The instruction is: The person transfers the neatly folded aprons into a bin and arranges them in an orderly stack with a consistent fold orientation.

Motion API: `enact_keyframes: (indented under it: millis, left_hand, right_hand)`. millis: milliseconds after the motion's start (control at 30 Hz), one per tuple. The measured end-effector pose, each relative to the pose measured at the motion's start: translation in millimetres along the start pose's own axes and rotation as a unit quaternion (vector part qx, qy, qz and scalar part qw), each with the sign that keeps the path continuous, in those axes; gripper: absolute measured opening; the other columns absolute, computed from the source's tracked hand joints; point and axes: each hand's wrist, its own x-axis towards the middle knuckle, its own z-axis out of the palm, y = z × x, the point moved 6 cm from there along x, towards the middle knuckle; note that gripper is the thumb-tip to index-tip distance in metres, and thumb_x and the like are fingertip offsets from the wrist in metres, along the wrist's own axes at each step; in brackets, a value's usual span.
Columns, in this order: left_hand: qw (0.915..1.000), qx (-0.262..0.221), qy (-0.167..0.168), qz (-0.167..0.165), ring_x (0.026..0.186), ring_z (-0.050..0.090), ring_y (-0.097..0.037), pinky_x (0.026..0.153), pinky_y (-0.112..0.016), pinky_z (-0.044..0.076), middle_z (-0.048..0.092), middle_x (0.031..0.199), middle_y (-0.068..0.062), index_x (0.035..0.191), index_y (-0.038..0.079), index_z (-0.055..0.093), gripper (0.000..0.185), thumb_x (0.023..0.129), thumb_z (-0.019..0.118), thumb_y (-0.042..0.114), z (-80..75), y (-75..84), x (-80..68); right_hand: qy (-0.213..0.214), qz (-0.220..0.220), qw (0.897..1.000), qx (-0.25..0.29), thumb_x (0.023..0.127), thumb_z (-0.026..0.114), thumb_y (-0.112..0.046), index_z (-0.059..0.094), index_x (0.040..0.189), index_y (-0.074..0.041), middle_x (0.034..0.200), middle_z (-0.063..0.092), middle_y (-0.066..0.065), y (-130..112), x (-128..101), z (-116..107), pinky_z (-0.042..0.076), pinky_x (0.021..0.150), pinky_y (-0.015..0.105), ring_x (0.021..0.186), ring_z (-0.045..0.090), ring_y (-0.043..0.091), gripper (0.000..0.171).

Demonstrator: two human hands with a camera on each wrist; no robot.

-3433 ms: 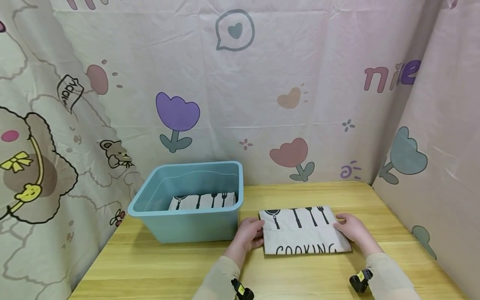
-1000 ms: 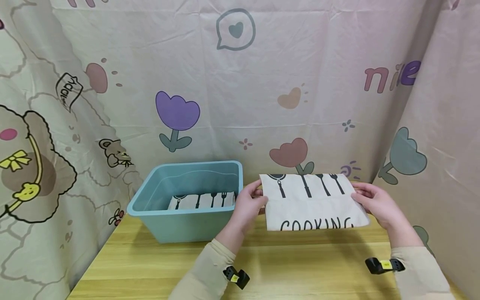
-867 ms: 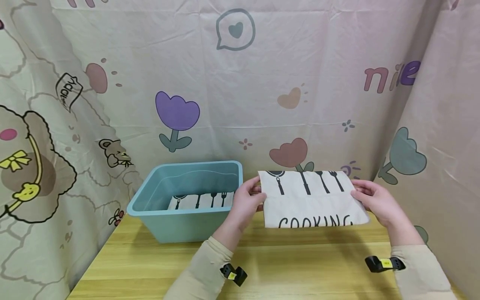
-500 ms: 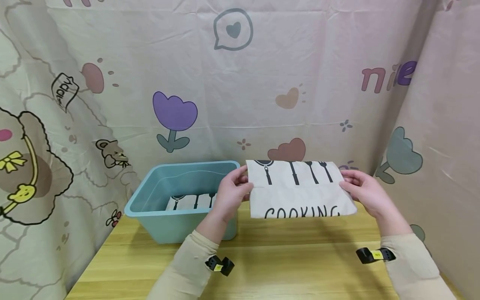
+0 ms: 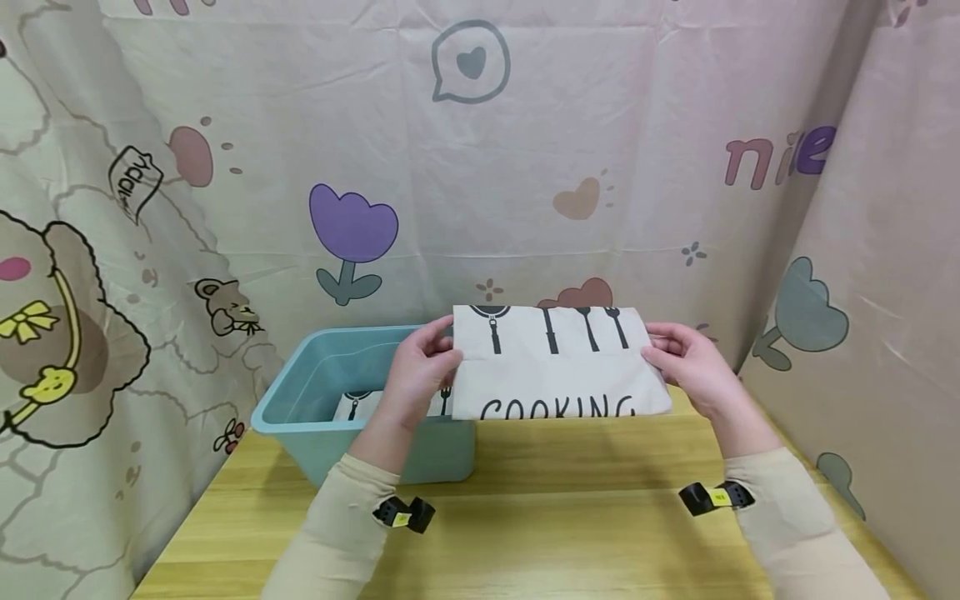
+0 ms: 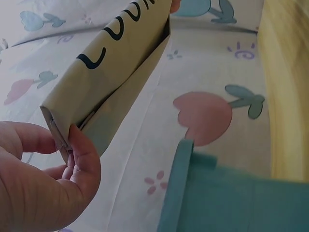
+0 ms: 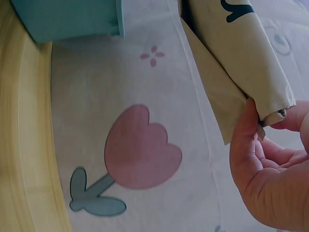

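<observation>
A printed curtain (image 5: 525, 167) closed in the scene, and below it lay the wooden tabletop (image 5: 570, 533). At about nine o'clock on the tabletop stood a blue bin (image 5: 330, 417) with a folded cloth in the bin (image 5: 360, 406) at its bottom.

The folded "COOKING" cloth (image 5: 558, 367) hung in the air above the tabletop, its long axis running from nine to three o'clock, its left end over the bin's right rim. The left hand (image 5: 416, 375) pinched the nine o'clock end and the right hand (image 5: 686, 367) the three o'clock end, so the cloth lay between them. The bin lay toward nine o'clock from the cloth, and the left hand was the nearer to it.

The left wrist view showed the thumb and fingers closed on the layered fold edge (image 6: 58, 133), with the bin's rim (image 6: 176, 188) just below. The right wrist view showed the same pinch on the far end, probably catching every layer, though that was hard to tell.
</observation>
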Motion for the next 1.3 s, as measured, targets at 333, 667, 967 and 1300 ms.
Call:
enact_keyframes:
  millis: [333, 667, 967, 1300]
  left_hand:
    - [0.9987, 0.044, 0.019, -0.019, 0.099, 0.051, -0.024, 0.069, -0.029, 0.05, 0.056, 0.114, -0.013, 0.146, 0.018, 0.051, 0.056, 0.094, 0.06, 0.001, -35.1, -0.8, 5.3]
    - [0.9975, 0.059, 0.033, -0.018, 0.095, 0.053, -0.018, 0.067, -0.027, 0.053, 0.056, 0.113, -0.012, 0.147, 0.013, 0.05, 0.056, 0.094, 0.059, -0.001, -67.6, -9.8, 10.1]
    - [0.9947, 0.079, 0.057, -0.032, 0.095, 0.051, -0.016, 0.067, -0.024, 0.051, 0.055, 0.113, -0.009, 0.147, 0.015, 0.05, 0.055, 0.095, 0.06, 0.002, -95.1, -14.4, 6.9]
    - [0.9889, 0.131, 0.066, -0.023, 0.094, 0.051, -0.016, 0.065, -0.023, 0.05, 0.054, 0.117, -0.011, 0.148, 0.012, 0.047, 0.053, 0.097, 0.058, 0.005, -125.1, -16.6, 5.2]
  right_hand:
    - [0.005, -0.005, 0.998, 0.061, 0.098, 0.057, -0.002, 0.039, 0.139, 0.014, 0.101, 0.057, 0.004, -15.3, 8.7, 30.3, 0.054, 0.066, 0.021, 0.083, 0.056, 0.005, 0.047]
    - [0.007, -0.014, 0.995, 0.094, 0.096, 0.056, 0.004, 0.042, 0.135, 0.015, 0.095, 0.058, 0.003, -20.6, 18.3, 62.5, 0.049, 0.058, 0.019, 0.077, 0.055, 0.005, 0.043]
    - [-0.009, -0.014, 0.993, 0.118, 0.095, 0.056, 0.005, 0.043, 0.134, 0.014, 0.097, 0.06, 0.01, -23.6, 25.5, 93.0, 0.052, 0.061, 0.021, 0.077, 0.057, 0.006, 0.042]
    - [-0.012, -0.008, 0.991, 0.137, 0.093, 0.058, 0.006, 0.046, 0.132, 0.013, 0.097, 0.058, 0.012, -28.6, 32.7, 124.3, 0.053, 0.061, 0.022, 0.076, 0.058, 0.008, 0.041]
